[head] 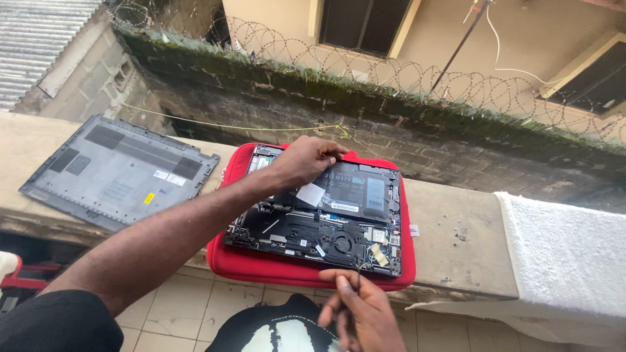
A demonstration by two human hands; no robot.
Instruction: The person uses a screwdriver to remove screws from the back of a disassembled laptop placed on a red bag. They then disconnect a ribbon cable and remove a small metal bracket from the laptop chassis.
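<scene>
Head view looks down on an opened black laptop with its internals exposed (313,221), lying on a red padded sleeve (261,266) atop a concrete ledge (456,228). Left hand (303,161) reaches across the machine, fingers curled and pressing at the far edge of the flat black battery pack (355,189), whose long axis runs side to side. Right hand (362,309) sits at the near edge of the sleeve, pinching a thin dark tool (358,277) that points up toward the round fan (342,242), just beyond its fingertips. Well left of the left forearm lies the detached grey bottom cover (117,171). Right of both hands, a white towel (567,254) drapes the ledge.
</scene>
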